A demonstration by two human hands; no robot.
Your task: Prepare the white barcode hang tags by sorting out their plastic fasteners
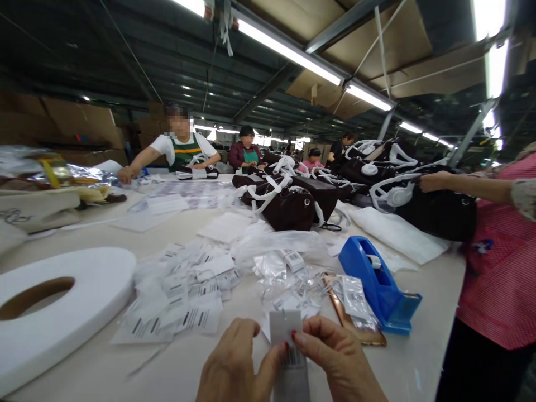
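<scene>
The left hand (238, 363) and right hand (341, 357) were pinched on a grey tag (287, 349) above the table (167, 379), at six o'clock. Loose labels (176, 304) lay at ten o'clock from it, and a blue tape dispenser (377, 285) sat at two o'clock.

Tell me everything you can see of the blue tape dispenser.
The tape dispenser is glossy blue, apparently plastic, with a whitish core or roll inside; whether tape remains is unclear. It sits on the pale tabletop near the right edge, its broad end away to the left, its flared end nearer. Clear-bagged packets lie against or close to its left side; no hand touches it.
</scene>
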